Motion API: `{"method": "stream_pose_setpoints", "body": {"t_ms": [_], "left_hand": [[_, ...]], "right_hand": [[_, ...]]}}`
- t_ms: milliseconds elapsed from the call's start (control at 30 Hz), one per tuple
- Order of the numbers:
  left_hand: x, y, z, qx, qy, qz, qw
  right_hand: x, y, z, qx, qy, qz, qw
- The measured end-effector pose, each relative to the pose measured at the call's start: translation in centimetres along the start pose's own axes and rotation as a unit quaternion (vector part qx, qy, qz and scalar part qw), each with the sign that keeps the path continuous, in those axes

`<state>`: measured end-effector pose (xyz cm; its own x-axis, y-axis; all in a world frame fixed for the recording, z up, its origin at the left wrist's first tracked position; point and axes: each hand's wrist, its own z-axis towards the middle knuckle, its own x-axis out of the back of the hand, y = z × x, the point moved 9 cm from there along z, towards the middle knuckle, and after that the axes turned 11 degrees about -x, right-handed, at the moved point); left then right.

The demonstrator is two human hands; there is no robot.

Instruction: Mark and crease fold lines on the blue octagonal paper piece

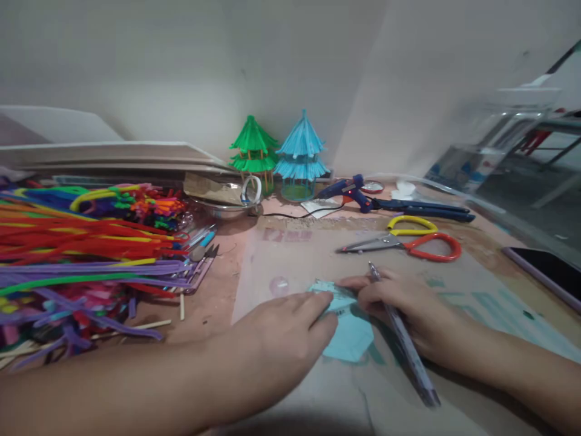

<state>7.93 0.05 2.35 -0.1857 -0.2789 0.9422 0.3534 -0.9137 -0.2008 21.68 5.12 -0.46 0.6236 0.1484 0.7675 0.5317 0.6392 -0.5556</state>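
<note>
A light blue paper piece (351,339) with angled corners and small dark marks lies on a translucent printed sheet (272,257). My left hand (285,333) rests over the paper's left part, fingers stretched forward and pressing on it. A slim pen (411,348) runs through my right hand (394,297), its pointed end up and its other end toward me. The index fingertip of that hand touches the sheet by the paper's far edge. Part of the paper is hidden beneath my left fingers. Beyond my right hand lie scissors (399,242) with one yellow and one red handle.
Bundles of coloured pipe cleaners (86,236) fill the left side. A green model pavilion (252,151) and a blue one (303,157) stand by the wall. Near them are a glue gun (347,189), dark-handled pliers (422,209) and a bowl (222,209). A phone (547,272) lies at right.
</note>
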Motion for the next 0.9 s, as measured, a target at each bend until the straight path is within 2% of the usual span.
{"method": "stream_pose_setpoints", "body": {"t_ms": [167,367,567,767,900], "left_hand": [[1.6,0.9,-0.2,-0.019,0.086,0.034,0.996],[1.6,1.0,-0.1,-0.037,0.061,0.049,0.996],[2.7,1.7,-0.3,-0.076,0.112,0.045,0.990],[0.8,0.5,-0.1,-0.015,0.041,0.065,0.997],[-0.4,0.4,0.0,-0.004,-0.014,0.082,0.997]], "right_hand": [[0.2,-0.6,0.3,0.007,0.000,-0.003,1.000],[0.2,-1.0,0.4,0.030,-0.001,-0.015,0.999],[0.2,-0.8,0.2,0.032,-0.005,-0.016,0.999],[0.1,-0.5,0.2,0.029,-0.009,-0.013,0.999],[0.1,-0.3,0.0,0.018,-0.005,-0.020,1.000]]}}
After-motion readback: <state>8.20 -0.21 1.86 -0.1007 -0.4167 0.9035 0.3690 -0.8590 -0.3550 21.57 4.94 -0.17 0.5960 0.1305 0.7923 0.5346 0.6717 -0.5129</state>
